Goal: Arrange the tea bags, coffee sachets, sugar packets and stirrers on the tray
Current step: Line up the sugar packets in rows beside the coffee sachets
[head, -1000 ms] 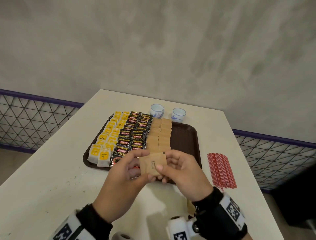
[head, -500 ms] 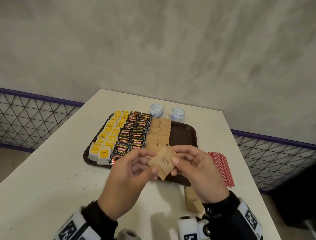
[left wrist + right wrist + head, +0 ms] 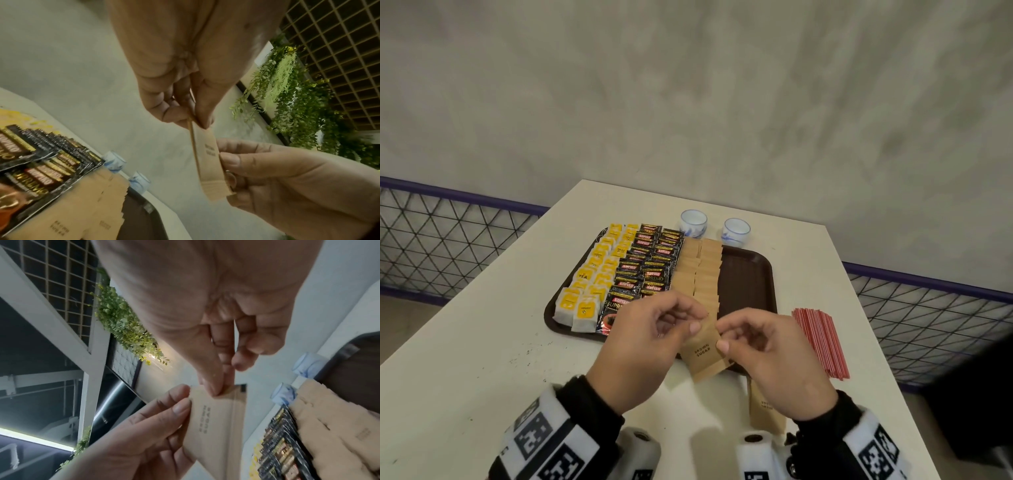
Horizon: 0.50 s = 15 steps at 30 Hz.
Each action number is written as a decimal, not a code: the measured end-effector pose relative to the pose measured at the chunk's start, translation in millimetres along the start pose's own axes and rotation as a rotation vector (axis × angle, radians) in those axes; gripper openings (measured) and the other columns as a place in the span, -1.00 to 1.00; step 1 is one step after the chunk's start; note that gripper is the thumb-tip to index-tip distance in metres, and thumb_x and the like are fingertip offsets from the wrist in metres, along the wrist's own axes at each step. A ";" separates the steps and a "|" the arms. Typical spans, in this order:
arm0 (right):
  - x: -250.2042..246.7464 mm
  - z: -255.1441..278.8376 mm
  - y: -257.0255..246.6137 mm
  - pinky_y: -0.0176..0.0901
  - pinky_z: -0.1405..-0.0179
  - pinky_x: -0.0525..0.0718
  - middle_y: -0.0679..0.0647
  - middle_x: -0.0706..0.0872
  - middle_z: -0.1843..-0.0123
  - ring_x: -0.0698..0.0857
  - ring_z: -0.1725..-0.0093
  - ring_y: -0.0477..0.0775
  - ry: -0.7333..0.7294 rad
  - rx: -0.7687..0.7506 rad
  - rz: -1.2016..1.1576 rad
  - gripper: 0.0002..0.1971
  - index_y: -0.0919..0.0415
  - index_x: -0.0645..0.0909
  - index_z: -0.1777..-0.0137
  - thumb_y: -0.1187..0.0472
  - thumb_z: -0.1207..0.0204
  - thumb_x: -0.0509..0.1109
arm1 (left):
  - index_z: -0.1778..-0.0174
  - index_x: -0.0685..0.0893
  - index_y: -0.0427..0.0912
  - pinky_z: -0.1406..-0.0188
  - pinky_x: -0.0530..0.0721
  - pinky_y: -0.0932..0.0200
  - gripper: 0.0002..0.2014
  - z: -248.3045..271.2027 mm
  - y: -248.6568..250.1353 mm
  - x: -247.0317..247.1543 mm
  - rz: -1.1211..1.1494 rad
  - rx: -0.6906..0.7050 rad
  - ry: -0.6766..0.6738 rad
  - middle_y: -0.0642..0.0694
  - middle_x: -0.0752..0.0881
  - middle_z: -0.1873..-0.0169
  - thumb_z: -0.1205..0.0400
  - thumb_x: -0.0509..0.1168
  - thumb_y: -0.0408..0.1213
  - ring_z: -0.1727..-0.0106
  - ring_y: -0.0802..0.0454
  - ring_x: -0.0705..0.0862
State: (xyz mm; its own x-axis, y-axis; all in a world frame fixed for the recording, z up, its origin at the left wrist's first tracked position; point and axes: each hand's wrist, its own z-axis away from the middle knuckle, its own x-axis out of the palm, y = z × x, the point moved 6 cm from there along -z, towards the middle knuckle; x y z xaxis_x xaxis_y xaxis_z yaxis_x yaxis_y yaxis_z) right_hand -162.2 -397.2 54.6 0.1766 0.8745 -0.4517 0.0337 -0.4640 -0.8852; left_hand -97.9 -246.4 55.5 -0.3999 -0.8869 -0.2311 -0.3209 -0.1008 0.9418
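Both hands hold one brown sugar packet (image 3: 703, 354) in the air over the tray's near edge. My left hand (image 3: 695, 326) pinches its upper left corner and my right hand (image 3: 722, 337) pinches its right edge. In the left wrist view the packet (image 3: 207, 162) hangs edge-on below my left fingertips (image 3: 203, 120). The brown tray (image 3: 750, 274) carries columns of yellow tea bags (image 3: 592, 277), black coffee sachets (image 3: 650, 267) and sugar packets (image 3: 700, 270). Red stirrers (image 3: 820, 342) lie in a bundle on the table right of the tray.
A further sugar packet (image 3: 767, 407) lies on the white table (image 3: 482, 359) under my right wrist. Two small blue-and-white cups (image 3: 693, 222) (image 3: 737, 231) stand behind the tray. The tray's right strip is bare. Wire fencing runs on both sides of the table.
The packet has turned from lying flat between my hands to hanging with its long side down. Both hands have drawn a little toward me, and the packet on the table has come into view.
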 end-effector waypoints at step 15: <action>15.8 -80.3 142.5 -0.21 0.55 0.58 0.23 0.70 0.32 0.60 0.48 0.07 0.151 0.714 -0.031 -0.71 0.16 0.47 0.04 0.58 -0.46 0.26 | 0.13 0.78 -0.07 0.12 0.71 0.33 -0.81 39.0 -56.7 -70.4 0.010 -0.186 0.246 -0.06 0.81 0.23 -0.44 0.47 -0.45 0.17 -0.01 0.77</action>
State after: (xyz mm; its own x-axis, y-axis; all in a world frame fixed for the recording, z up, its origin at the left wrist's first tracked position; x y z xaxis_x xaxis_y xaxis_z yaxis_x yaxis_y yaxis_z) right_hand -75.6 -460.8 -69.7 0.3212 0.8329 -0.4506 -0.6001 -0.1891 -0.7773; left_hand -85.1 -160.6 8.8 -0.1749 -0.9685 -0.1774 -0.1464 -0.1526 0.9774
